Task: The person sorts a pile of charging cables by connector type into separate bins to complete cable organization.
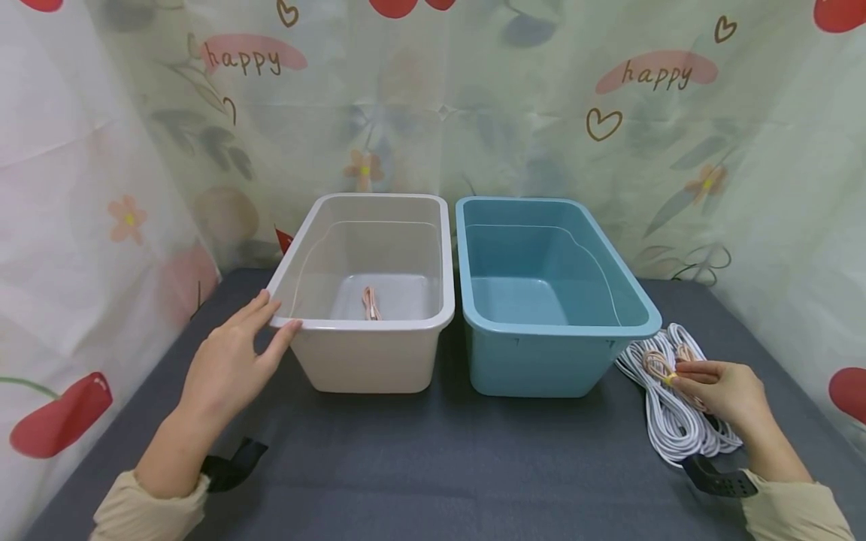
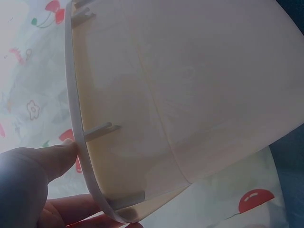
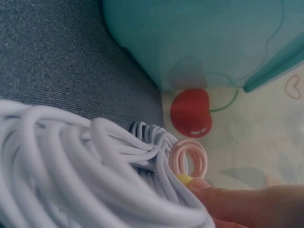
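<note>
My right hand [image 1: 727,394] pinches a small coiled pink cable [image 3: 189,159] by its yellow tie [image 1: 669,379]. It is just over a pile of coiled white cables [image 1: 666,421], where more pink cable shows among the white loops. At the front left corner of the light grey bin [image 1: 365,327], my left hand [image 1: 226,368] touches the rim with thumb and fingers spread and nearly straight. The left wrist view has the thumb [image 2: 59,154] against the rim, with the other fingers partly hidden behind it. On that bin's floor lies another pink cable bundle [image 1: 370,303].
A blue bin [image 1: 528,361] stands right of the grey one, a narrow gap between them. Its front right corner juts close to the white cables. Dark cloth [image 1: 433,466] covers the table, and a printed curtain [image 1: 440,98] hangs behind and at both sides.
</note>
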Demonstrator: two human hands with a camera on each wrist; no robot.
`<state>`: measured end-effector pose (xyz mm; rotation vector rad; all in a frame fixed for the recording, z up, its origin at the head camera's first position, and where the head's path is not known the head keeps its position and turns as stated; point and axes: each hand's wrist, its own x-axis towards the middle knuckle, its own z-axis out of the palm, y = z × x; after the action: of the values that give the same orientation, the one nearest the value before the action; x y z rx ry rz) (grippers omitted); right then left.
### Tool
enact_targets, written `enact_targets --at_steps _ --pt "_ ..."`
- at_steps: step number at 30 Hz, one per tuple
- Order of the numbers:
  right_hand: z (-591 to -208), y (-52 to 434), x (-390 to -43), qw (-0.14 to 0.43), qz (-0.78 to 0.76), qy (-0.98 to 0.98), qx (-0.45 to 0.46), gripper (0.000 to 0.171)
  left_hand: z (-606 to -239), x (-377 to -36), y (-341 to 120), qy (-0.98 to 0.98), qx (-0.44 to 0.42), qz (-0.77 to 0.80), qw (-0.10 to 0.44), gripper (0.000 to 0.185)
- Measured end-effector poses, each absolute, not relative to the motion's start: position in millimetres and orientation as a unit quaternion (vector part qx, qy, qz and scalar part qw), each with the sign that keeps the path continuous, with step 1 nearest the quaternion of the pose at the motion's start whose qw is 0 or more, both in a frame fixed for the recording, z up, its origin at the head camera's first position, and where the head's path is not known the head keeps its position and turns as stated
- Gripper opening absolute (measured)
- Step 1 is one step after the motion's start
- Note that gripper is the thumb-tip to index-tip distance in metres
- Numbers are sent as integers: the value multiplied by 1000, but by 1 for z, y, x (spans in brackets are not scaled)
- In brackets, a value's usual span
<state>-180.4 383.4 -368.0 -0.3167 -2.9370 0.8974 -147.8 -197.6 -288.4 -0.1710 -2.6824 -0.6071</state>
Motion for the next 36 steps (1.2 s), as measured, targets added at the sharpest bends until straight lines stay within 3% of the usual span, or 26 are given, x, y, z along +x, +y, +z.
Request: enact_targets --at_steps 36 --pt "-316 376 -186 62 324 -941 -82 58 -290 -148 -198 -955 -60 -215 197 59"
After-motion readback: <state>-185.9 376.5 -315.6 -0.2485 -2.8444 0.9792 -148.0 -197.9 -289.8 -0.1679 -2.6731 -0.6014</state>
